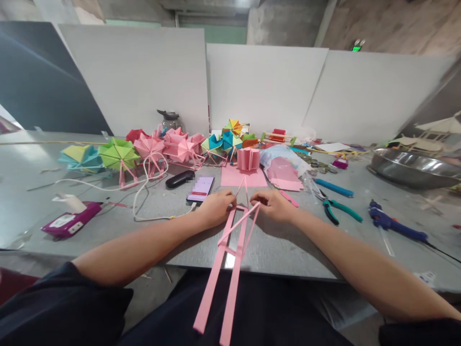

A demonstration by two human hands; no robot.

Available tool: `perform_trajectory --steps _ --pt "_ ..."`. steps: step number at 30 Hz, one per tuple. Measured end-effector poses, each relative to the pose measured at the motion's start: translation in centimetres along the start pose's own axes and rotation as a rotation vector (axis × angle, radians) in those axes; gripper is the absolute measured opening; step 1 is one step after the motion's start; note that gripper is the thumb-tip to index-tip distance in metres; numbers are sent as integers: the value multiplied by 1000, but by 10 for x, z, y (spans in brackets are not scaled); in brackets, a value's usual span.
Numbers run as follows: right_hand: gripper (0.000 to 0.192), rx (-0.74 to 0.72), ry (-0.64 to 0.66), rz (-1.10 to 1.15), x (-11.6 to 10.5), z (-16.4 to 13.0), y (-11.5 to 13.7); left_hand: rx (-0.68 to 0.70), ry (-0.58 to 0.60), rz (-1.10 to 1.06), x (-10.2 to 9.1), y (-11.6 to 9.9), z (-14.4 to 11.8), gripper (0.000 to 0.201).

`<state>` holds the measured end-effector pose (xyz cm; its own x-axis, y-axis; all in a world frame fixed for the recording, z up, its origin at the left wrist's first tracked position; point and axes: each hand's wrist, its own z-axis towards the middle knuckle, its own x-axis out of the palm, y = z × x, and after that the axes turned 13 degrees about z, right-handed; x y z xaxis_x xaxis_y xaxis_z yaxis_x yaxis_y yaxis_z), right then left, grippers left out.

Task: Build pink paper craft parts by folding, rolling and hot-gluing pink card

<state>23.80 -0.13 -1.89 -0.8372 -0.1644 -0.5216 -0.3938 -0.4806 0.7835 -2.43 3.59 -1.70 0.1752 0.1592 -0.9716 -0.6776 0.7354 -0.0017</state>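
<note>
At the far left of the grey table point(43, 166) lies a purple tissue pack point(70, 222) with a white sheet sticking up from it. Beyond it, a row of folded paper umbrellas point(118, 154) in teal, green and pink runs toward the middle, and a white cable point(144, 192) loops in front of them. A black case point(179, 179) sits just left of a phone point(200, 189) with a lit screen.

Your left hand point(216, 207) rests on the table just near of the phone, fingers curled in and pinched on the top left corner of the pink strip frame point(232, 250). The frame is made of two long pink strips joined by short cross pieces and a diagonal; its far end lies on the table between your hands, and its near end hangs off the table edge over your lap. Your right hand point(273, 205) is closed the same way on the frame's top right corner, where the diagonal meets it.

Just beyond your hands stands a pink pleated paper piece point(248, 158) on a flat pink sheet point(243, 177). Right of that lie a clear bag of pink paper point(284, 168), green-handled pliers point(340, 210), and a blue glue gun point(394, 225). A metal bowl point(410, 168) sits at the far right.
</note>
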Motion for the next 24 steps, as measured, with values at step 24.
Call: perform_trajectory --steps 24 --pt "55 -179 31 161 -7 -13 25 -207 28 55 7 -8 3 59"
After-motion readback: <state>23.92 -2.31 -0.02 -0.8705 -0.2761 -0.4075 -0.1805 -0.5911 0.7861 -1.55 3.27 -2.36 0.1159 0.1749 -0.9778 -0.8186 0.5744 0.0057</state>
